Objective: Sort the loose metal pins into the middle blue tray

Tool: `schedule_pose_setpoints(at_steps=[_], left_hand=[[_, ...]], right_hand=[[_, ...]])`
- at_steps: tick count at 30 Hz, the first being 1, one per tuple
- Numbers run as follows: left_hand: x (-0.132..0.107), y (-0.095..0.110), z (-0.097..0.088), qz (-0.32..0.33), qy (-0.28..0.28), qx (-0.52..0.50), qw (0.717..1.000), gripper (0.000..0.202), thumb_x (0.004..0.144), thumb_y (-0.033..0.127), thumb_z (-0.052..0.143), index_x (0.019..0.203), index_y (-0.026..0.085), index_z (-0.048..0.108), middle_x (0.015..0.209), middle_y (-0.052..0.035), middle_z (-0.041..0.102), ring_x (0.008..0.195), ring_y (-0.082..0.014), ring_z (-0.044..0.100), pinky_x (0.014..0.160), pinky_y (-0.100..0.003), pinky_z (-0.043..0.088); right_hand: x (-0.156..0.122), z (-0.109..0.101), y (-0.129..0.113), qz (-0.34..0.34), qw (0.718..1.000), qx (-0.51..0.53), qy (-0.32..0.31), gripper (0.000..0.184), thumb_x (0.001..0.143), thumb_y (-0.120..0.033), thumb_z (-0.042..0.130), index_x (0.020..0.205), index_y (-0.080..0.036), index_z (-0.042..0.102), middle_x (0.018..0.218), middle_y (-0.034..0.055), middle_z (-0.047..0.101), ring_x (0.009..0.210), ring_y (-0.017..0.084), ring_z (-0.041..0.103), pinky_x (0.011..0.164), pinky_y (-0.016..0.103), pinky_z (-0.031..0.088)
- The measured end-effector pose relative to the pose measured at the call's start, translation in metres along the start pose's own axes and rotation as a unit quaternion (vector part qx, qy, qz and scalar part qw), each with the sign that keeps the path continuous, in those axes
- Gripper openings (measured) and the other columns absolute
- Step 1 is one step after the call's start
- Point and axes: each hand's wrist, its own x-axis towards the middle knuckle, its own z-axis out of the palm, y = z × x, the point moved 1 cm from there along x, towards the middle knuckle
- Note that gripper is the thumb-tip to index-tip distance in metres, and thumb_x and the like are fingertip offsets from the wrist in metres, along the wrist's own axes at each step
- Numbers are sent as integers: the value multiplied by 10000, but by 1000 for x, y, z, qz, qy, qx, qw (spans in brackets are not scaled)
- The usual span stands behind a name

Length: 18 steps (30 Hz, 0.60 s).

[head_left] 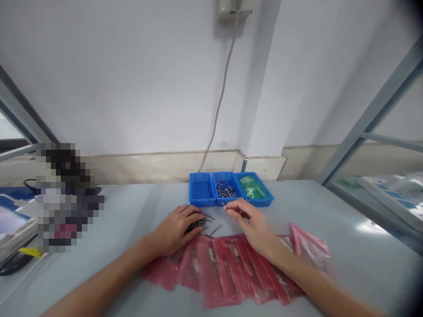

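My left hand [183, 226] lies over a pile of thin metal pins [197, 225], its thumb apart from its curved fingers and the pins showing between them. A few loose pins [216, 229] stick out to the right of the pile. Just in front of the blue trays, my right hand [246, 218] is closed in a pinch on a small metal pin [224, 205], whose tip points up and left. Under and in front of both hands, several pink plastic bags [211, 273] are fanned out, overlapping, with small metal pieces inside.
Three blue trays stand side by side: a bare left tray [202, 189], a middle tray [216, 201] with small metal parts, and a right tray [264, 203] with green bags. A pixelated area [66, 198] and electronics are at left. A metal frame [363, 119] rises at right.
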Motion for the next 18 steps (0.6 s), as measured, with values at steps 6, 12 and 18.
schedule_pose_setpoints(at_steps=[6, 12, 18], left_hand=[[0, -1, 0, 3, 2, -1, 1000, 287, 1147, 333, 520, 1395, 270, 652, 1393, -79, 647, 1250, -272, 606, 1107, -463, 500], [-1, -2, 1, 10, 11, 1, 1000, 292, 1149, 341, 521, 1399, 266, 652, 1395, -82, 652, 1258, -270, 609, 1109, -458, 499], [-1, -2, 1, 6, 7, 1, 1000, 287, 1145, 326, 534, 1404, 275, 646, 1404, -74, 649, 1260, -272, 605, 1108, -461, 493]], right_hand=[[1, 0, 6, 5, 1000, 20, -6, 267, 1098, -417, 541, 1098, -256, 754, 1106, 57, 772, 1027, 259, 695, 916, 374, 514], [0, 2, 5, 13, 1000, 11, -4, 237, 1071, -431, 593, 1091, -263, 760, 1125, 51, 779, 1062, 266, 698, 904, 371, 524], [0, 0, -2, 3, 1000, 7, 9, 182, 1038, -410, 649, 1053, -268, 763, 1036, 34, 767, 954, 242, 699, 858, 355, 538]])
